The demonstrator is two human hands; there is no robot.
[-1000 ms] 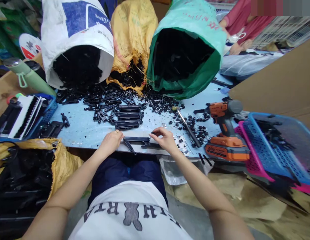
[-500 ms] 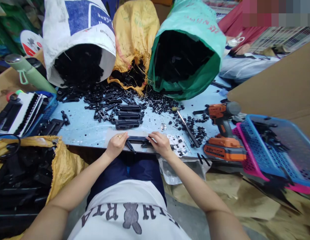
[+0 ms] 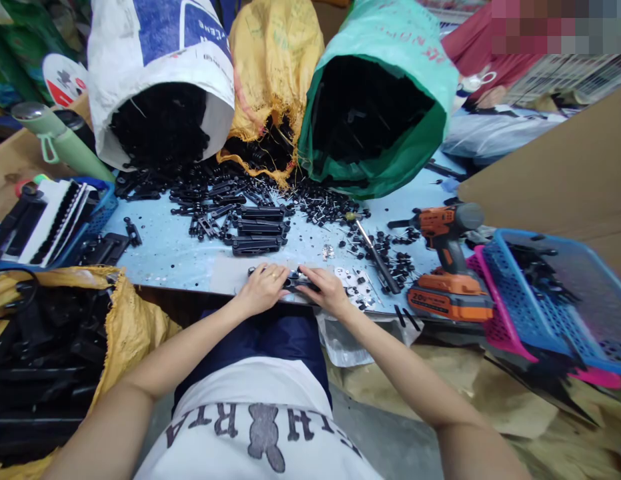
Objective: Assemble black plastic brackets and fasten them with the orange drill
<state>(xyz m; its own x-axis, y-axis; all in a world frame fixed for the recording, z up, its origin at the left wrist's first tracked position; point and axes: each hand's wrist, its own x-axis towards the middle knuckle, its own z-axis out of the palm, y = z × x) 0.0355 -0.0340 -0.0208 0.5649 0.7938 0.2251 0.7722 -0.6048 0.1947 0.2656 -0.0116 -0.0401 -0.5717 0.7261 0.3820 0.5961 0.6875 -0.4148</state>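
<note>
At the table's front edge, my left hand (image 3: 264, 288) is closed over the left part of a long black plastic part (image 3: 293, 283). My right hand (image 3: 326, 291) grips the right end of the same part, thumb and fingers around it. Much of the part is hidden under my fingers. Just beyond my hands lie three similar black plastic assemblies (image 3: 260, 230), stacked in a row. Small silvery metal pieces (image 3: 329, 251) sit beyond my right hand, and a white sheet with little black parts (image 3: 355, 287) is right beside it.
A hammer (image 3: 375, 257) and an orange cordless drill (image 3: 443, 260) lie to the right, near a blue basket (image 3: 550, 293). White (image 3: 160, 60), yellow (image 3: 275, 60) and green (image 3: 380, 33) sacks of black parts spill onto the table. A yellow sack (image 3: 145, 313) stands at left.
My left hand has moved right along the black part, closer to my right hand. The piece that dangled below the part at its left no longer shows there.
</note>
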